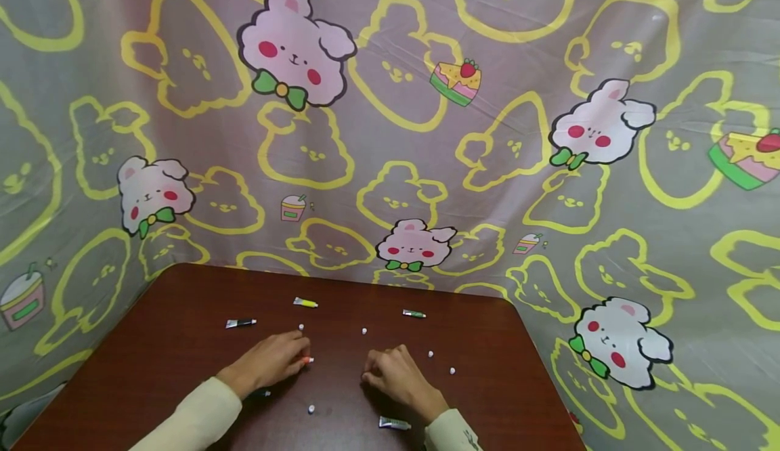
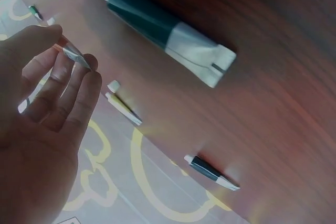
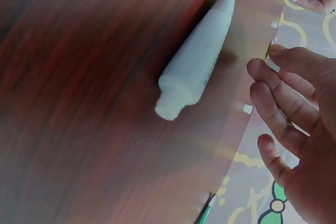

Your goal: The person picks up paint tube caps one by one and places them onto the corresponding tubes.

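Thumb and fingers of my left hand [image 1: 273,361] pinch a small orange-red paint tube [image 1: 307,360], its white end pointing right. In the left wrist view the silver tail of that tube shows between the fingertips. A dark teal paint tube [image 2: 157,30] lies under the left wrist, mostly hidden in the head view. My right hand [image 1: 399,378] hovers with loosely bent fingers, and nothing shows between them. Beside the right wrist lies a white paint tube [image 3: 199,51]. Small white caps, such as one cap [image 1: 311,409] near the front, are scattered around both hands.
Farther back on the brown table [image 1: 341,383] lie a black paint tube [image 1: 241,324], a yellow paint tube [image 1: 306,303] and a green paint tube [image 1: 414,313]. More white caps [image 1: 364,331] sit between them. A patterned curtain [image 1: 390,146] hangs behind the table.
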A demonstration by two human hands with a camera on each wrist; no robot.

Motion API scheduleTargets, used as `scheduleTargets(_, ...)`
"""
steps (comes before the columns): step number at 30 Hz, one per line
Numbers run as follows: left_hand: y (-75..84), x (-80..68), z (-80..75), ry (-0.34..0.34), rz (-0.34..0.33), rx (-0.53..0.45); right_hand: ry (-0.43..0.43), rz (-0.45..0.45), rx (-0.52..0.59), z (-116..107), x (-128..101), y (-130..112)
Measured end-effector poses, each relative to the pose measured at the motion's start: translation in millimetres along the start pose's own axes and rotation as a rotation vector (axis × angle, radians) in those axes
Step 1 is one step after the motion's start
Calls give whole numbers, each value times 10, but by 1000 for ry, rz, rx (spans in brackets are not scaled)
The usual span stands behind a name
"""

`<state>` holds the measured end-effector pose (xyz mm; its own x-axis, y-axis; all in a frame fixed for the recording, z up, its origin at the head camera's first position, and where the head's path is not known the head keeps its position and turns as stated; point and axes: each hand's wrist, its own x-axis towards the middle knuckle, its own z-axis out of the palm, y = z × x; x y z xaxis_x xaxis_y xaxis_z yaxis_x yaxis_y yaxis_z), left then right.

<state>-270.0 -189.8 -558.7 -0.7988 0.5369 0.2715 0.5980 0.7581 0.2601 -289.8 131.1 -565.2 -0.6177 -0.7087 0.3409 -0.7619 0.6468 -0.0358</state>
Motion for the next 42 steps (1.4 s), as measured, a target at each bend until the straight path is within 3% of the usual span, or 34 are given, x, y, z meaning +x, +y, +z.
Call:
scheduleTargets(12,193,63,-25,19,64,10,83,-2,65,26,27,-24)
scheduleTargets(18,275,98,7,68,109,13,108,-1,89,36,24,-62)
scheduleTargets(28,352,119,25,96,137,38,284,-161,191,232,23,48)
scheduleTargets(31,372,123,28,114,148,30,275,-137,209,227,16,23)
scheduleTargets(32,378,126,30,117,149,26,258,-115,221,104,17,-62)
scheduleTargets(42,426,147,40,96,147,-21,183,16,245,73,7,-159)
